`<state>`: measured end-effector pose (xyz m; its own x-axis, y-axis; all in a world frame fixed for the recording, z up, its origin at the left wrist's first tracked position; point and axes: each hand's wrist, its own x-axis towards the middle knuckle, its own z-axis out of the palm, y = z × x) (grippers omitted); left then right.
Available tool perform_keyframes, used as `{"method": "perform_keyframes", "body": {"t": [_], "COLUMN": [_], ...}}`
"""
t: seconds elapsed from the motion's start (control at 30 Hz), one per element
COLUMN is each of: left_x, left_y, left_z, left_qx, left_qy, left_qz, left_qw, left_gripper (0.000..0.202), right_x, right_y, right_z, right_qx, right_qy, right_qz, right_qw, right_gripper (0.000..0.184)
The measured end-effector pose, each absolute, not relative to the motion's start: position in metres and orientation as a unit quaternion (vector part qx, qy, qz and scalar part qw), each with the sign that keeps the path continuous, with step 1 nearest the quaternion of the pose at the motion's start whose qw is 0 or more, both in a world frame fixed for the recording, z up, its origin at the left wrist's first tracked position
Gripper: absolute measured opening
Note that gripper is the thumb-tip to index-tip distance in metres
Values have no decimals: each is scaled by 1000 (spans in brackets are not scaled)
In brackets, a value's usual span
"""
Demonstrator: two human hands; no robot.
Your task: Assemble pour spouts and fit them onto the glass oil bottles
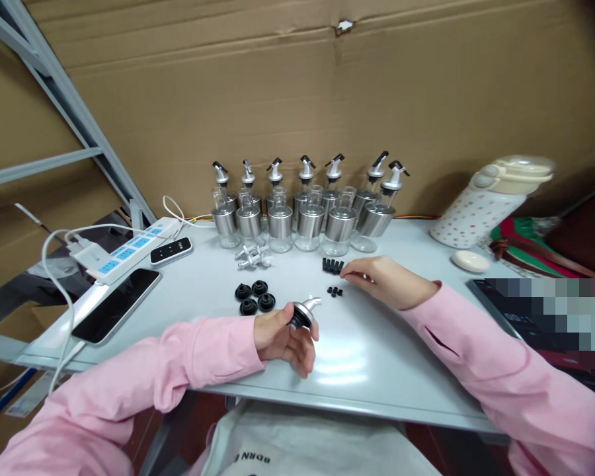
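My left hand (283, 340) holds a silver pour spout (305, 308) with a black ribbed stopper, pinched between thumb and fingers above the table's front part. My right hand (384, 279) reaches to a row of small black levers (332, 266), its fingertips pinched together at the row's right end. Tiny black caps (334, 291) lie just below that row. Several black ribbed stoppers (248, 306) are grouped left of the spout. Behind them lie bare silver spouts (252, 256) in a cluster.
Glass bottles with steel bands (280, 221) stand along the back, the rear ones fitted with spouts. On the left are a phone (118, 307), a power strip (133, 251) and a small black device (171, 250). A dotted flask (480, 205) and a white oval object (470, 261) stand right.
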<state>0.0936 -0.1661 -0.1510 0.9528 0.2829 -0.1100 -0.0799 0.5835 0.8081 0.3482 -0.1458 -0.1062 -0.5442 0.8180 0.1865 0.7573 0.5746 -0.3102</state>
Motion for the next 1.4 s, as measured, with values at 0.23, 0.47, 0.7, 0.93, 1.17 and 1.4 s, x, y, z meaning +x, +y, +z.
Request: {"method": "perform_keyframes", "body": {"t": [0.23,0.47,0.7,0.93,1.17,1.4], "left_x": [95,93,93,94,93,93], "left_y": [-167,-167,-167,-167,-167,-168], "left_z": [-152,-151,-150,-152,-151,-151], "left_qx": [445,443,440,439,446,447], "left_qy": [134,123,117,139,143,150], "left_qz": [106,110,111,106,107,105], "left_qw": [879,881,883,881,877,876], "left_gripper": [62,61,60,62,63,63], "right_x": [351,349,346,339,336,333], "right_y": [-138,-134,-139,-147,-149,-147], "right_z": [-118,-128,-121,-110,-110,-116], "right_qx": [-441,-416,-440,-459,-466,-460], "right_qy": [-878,-892,-883,-873,-863,-855], "right_qz": [109,97,101,137,176,193], "right_qw": [149,152,126,91,83,141], "right_gripper": [20,19,17,30,24,34]}}
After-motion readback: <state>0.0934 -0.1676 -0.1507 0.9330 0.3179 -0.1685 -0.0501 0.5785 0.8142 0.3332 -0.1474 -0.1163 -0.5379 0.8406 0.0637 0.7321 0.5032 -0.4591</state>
